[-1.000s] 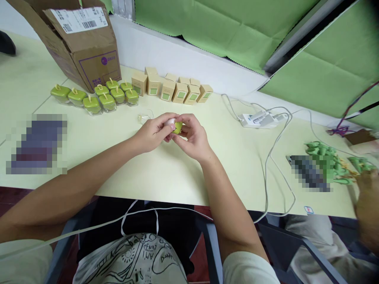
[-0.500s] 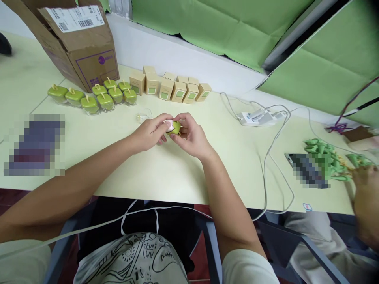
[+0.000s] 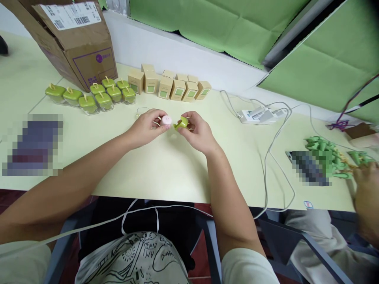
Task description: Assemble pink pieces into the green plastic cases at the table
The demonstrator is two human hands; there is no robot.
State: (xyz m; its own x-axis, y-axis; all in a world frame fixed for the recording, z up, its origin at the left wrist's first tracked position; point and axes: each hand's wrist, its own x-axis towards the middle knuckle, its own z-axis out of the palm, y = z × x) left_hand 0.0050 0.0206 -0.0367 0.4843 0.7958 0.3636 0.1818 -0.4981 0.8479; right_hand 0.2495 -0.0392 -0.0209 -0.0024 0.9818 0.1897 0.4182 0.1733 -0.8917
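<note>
Between the thumb and fingers of my left hand is a small round pale-pink piece; its kind is unclear. My right hand pinches a hollow green lid-like piece, its open side facing left. A narrow gap separates the two pieces, both held just above the table. Behind my left hand lies a small clear container, partly hidden by the fingers. Further left stand several clear containers with green lids, each lid bearing a pale loop.
A large cardboard box stands at the back left, several small brown boxes beside it. A white power strip and cables lie to the right. At far right, another person's hand is near green pieces and a blurred-out phone.
The pink piece and green piece were together and are now apart. My left hand has drawn left with the pink one; my right hand keeps the green one, slightly to the right.
</note>
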